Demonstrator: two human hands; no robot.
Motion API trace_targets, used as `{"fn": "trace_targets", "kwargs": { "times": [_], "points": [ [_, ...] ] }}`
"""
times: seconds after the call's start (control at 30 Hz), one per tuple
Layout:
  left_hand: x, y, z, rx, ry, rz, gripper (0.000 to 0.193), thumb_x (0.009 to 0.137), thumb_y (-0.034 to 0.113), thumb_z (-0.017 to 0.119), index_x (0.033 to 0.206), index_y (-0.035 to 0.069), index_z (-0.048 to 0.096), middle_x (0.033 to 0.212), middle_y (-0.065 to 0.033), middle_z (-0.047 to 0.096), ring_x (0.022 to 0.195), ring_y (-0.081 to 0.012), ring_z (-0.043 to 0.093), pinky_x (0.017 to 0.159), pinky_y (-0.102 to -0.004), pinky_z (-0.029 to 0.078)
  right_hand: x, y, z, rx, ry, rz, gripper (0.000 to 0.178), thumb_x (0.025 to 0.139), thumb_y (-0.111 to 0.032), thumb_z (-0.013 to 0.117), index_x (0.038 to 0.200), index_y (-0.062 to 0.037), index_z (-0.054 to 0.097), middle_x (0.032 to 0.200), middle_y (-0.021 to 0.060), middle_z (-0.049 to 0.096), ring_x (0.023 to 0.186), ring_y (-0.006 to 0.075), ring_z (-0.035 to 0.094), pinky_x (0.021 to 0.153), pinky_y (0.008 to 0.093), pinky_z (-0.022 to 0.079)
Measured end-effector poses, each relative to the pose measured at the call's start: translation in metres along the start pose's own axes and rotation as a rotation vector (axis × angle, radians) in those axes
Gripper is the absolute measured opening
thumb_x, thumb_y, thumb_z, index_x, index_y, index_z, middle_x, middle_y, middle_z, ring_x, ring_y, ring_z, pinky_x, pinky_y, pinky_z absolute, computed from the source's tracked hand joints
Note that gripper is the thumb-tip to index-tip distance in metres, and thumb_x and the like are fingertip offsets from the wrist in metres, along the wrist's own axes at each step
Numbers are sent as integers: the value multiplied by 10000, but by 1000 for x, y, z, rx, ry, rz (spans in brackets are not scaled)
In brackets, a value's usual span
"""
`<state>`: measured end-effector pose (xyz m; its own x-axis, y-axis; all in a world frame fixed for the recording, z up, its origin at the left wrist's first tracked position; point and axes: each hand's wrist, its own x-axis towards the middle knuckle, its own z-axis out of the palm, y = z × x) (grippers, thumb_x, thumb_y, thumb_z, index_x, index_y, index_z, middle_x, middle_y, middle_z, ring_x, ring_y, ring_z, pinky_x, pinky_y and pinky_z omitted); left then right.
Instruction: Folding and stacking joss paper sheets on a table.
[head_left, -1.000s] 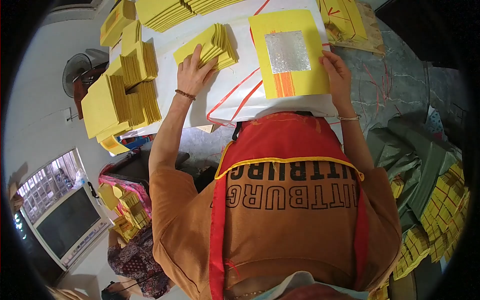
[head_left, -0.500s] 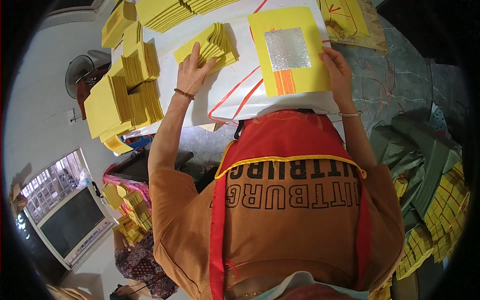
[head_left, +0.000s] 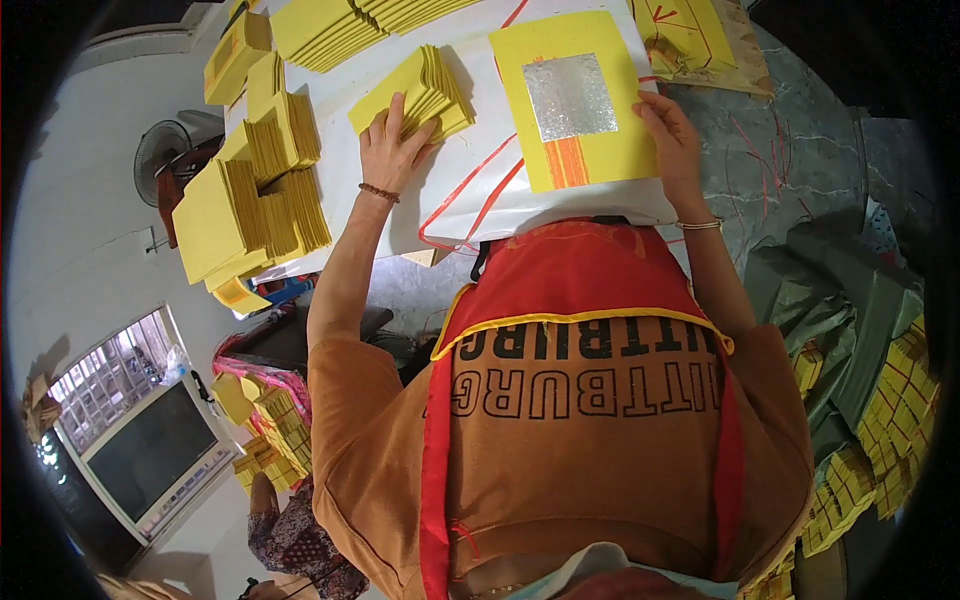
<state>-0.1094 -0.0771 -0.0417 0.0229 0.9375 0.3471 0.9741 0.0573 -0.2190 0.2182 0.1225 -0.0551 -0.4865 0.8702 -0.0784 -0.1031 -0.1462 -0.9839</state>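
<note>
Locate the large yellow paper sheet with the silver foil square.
In the head view, the large yellow paper sheet lies upper right on the white table, its right edge touched by the right hand.

Orange tee w/ red apron point(head_left: 590, 270), yellow-trimmed; bracelets on both wrists.

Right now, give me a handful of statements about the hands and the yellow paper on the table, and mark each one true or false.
1. The left hand rests on a fanned stack of yellow sheets. True.
2. The right hand lies flat on the grey floor. False: it touches the right edge of the large yellow sheet.
3. That large yellow sheet carries a silver foil square with orange stripes below it. True.
4. The left wrist is bare. False: it wears a beaded bracelet.
5. The foil square is round and gold. False: it is four-sided and silver.
</note>
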Motion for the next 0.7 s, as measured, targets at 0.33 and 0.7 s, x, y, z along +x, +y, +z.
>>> {"fn": "trace_targets", "kwargs": {
  "times": [0.33, 0.7],
  "points": [
    [-2, -4, 6, 44, -11, 44, 400, 675, 236, 733, 1031, 329, 578, 1373, -84, 370, 997, -287, 506, 733, -387, 410, 0, 2, -1, -21, 1, -14, 251, 922, -114, 519, 1138, 9, 559, 1022, 73, 612, 973, 124, 563, 870, 235, 419],
    [-1, -7, 2, -64, -95, 18, 529, 726, 233, 701, 1220, 260, 513, 1285, -74, 461, 1018, -294, 492, 817, -400, 401, 0, 1, 1, -3, 19, -10, 244, 922, -119, 523, 1126, 6, 570, 1005, 64, 616, 957, 119, 567, 853, 231, 426]
  ]
}}
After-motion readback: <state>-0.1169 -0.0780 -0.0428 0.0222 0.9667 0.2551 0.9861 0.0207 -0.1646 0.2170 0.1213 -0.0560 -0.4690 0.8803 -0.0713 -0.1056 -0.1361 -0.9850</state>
